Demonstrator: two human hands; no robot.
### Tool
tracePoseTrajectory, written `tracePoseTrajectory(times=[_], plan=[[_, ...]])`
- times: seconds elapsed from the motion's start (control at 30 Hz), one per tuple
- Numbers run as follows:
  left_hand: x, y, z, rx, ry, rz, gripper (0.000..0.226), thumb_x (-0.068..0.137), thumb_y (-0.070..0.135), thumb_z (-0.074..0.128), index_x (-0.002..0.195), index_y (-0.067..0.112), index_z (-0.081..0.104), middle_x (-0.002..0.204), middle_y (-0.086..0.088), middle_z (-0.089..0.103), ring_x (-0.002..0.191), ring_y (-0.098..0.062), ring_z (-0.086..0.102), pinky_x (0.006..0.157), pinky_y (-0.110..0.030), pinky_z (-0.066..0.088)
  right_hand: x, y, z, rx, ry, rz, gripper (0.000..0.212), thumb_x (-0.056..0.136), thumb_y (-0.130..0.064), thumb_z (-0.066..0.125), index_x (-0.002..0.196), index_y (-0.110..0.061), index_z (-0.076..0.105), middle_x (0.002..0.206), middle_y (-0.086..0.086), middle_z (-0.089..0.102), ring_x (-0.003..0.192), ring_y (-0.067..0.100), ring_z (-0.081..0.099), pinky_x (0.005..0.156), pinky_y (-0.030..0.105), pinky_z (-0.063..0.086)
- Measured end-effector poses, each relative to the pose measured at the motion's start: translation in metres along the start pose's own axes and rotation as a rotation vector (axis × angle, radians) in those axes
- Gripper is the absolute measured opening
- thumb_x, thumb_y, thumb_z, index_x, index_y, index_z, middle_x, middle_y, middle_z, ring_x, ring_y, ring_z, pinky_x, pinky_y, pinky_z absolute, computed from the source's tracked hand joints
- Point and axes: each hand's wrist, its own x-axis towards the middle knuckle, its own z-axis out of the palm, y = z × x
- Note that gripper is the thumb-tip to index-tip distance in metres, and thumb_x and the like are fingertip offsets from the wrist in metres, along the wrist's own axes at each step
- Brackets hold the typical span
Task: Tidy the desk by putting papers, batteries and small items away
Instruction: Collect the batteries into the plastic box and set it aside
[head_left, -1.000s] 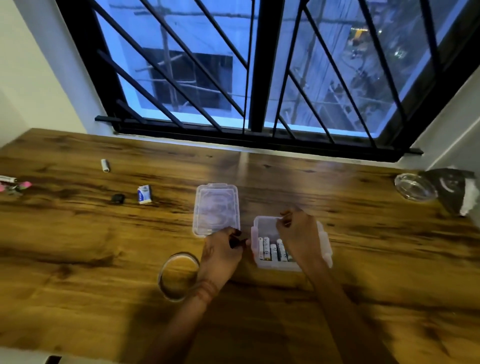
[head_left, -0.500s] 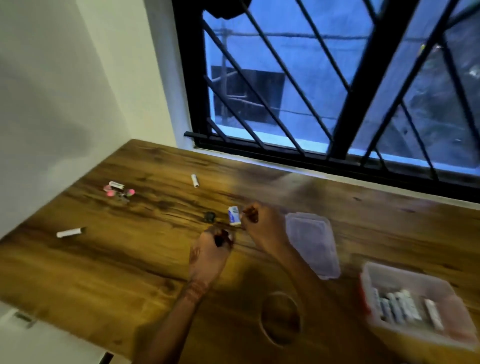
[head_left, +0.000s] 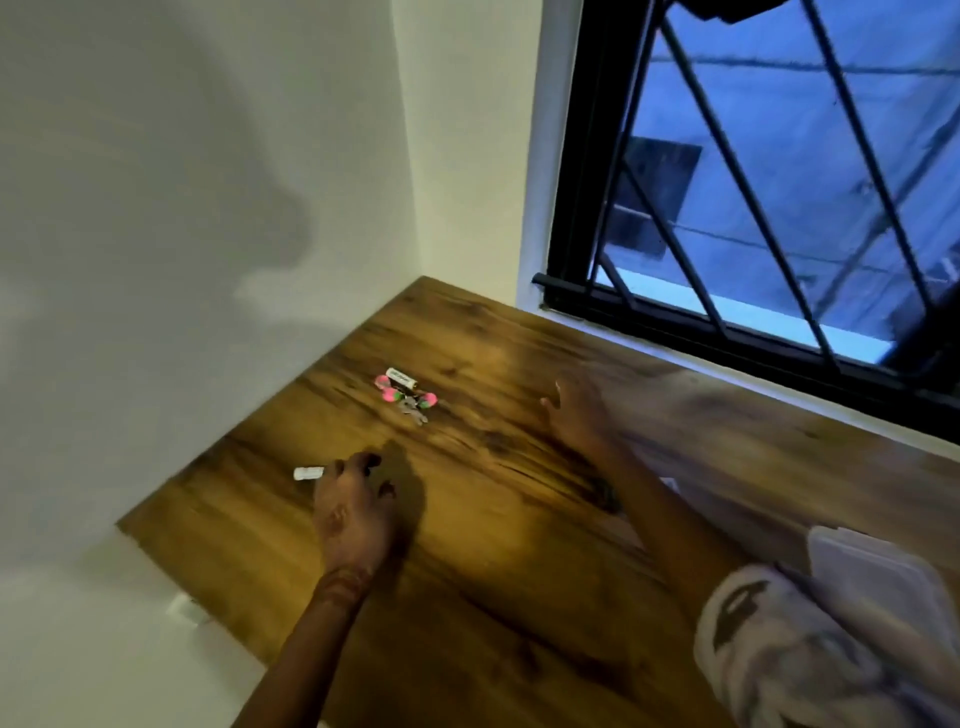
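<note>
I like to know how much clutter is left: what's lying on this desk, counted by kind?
Keys: 1 bunch, with pink charms
Batteries: 2, one at the left hand, one beside the keys
Lid: 1, clear plastic
Total: 4
A white bit behind the right arm is too hidden to count.
</note>
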Motion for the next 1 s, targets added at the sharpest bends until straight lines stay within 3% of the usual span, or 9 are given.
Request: tracePoseTrajectory(times=[0.2,0.37,0.5,0.57,0.67,0.83,1.0], plan=[[0.029,-0.034,-0.014,0.181,0.06,-0.049,0.055,0.077,0.0,0.057,0.131,0.009,0.049,0.133,-0.022,0.043,0.12,-0.042,0.035,0.1,-0.049,0.035,0.001,-0.014,0.009,-0.117,0.09,-0.015,0.023,0.094,-0.008,0.04,0.107,0.0,0.059,0.119,0.02,0.056,0.11,0.034,0.052,0.093,0.04,0.043],[0.041,-0.05,-0.008,0.192,-0.01,-0.052,0.043,0.082,0.004,0.053,0.124,0.006,0.056,0.13,-0.021,0.05,0.116,-0.042,0.041,0.099,-0.047,0.037,-0.011,-0.025,0.017,-0.077,0.127,-0.058,0.029,0.081,0.011,0.042,0.1,-0.002,0.06,0.109,0.021,0.06,0.106,0.035,0.054,0.085,0.039,0.045],[0.04,-0.05,-0.004,0.15,0.001,-0.004,0.037,0.083,0.001,0.052,0.12,0.003,0.058,0.118,-0.024,0.056,0.108,-0.041,0.047,0.09,-0.046,0.041,-0.017,-0.048,0.025,-0.037,0.087,-0.155,0.034,0.085,0.009,0.043,0.112,-0.004,0.06,0.115,0.014,0.056,0.107,0.03,0.051,0.08,0.029,0.039],[0.04,-0.047,-0.004,0.111,-0.017,0.011,0.039,0.081,-0.001,0.052,0.12,0.004,0.058,0.115,-0.023,0.058,0.106,-0.04,0.05,0.087,-0.045,0.044,-0.016,-0.066,0.028,-0.009,0.084,-0.218,0.029,0.092,0.0,0.043,0.116,-0.005,0.059,0.118,0.012,0.055,0.108,0.027,0.051,0.078,0.024,0.034],[0.04,-0.039,-0.006,-0.031,-0.044,-0.012,0.033,0.084,0.005,0.054,0.117,0.006,0.059,0.11,-0.021,0.062,0.102,-0.037,0.056,0.082,-0.042,0.049,-0.006,-0.094,0.03,0.094,0.089,-0.267,0.028,0.092,-0.005,0.049,0.118,-0.006,0.058,0.119,0.014,0.055,0.108,0.026,0.053,0.081,0.026,0.039],[0.046,-0.037,-0.015,-0.276,-0.151,-0.136,0.036,0.088,0.019,0.059,0.123,0.009,0.057,0.118,-0.013,0.064,0.11,-0.029,0.058,0.091,-0.035,0.047,0.028,-0.134,0.049,0.175,-0.002,-0.288,0.025,0.089,0.002,0.05,0.108,-0.002,0.067,0.115,0.02,0.063,0.106,0.03,0.058,0.092,0.028,0.041],[0.052,-0.046,-0.021,-0.392,-0.203,-0.221,0.036,0.087,0.023,0.062,0.121,0.013,0.059,0.112,-0.009,0.067,0.105,-0.025,0.062,0.093,-0.041,0.051,0.055,-0.151,0.074,0.097,-0.054,-0.266,0.024,0.087,0.005,0.05,0.103,0.002,0.067,0.105,0.022,0.068,0.099,0.032,0.065,0.084,0.034,0.051]])
